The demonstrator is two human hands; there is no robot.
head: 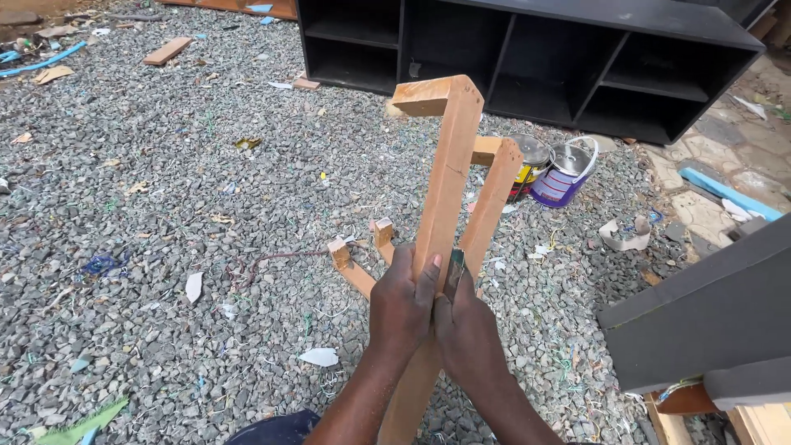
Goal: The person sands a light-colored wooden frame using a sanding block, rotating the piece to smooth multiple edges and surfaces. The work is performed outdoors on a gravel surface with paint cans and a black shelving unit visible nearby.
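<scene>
Wooden frame: a piece of bare, light-brown sawn timber (445, 189) stands in the middle of the view, over the gravel. Its long axis runs from the hands at the bottom up and away, tilted slightly right, ending in a short cross-block at the top.
Second leg: a parallel timber bar (493, 206) just behind and to the right, same lean, also capped by a block.
Lower legs: two short square-cut stubs (350, 265) stick out to the left near the ground.
Left hand: the left hand (404, 305) is wrapped round the front bar from the left, thumb lying up along the wood.
Right hand: the right hand (468, 325) is pressed against the left one, closed on a thin flat metal scraper (454, 274) set against the bar's right edge.
Ground: grey crushed gravel (165, 206), rough, littered with paper scraps and wood offcuts.
Behind: a black open-shelf cabinet (535, 58); two round paint tins (552, 169) beside it.
Right edge: a dark grey flat board (700, 321).
</scene>
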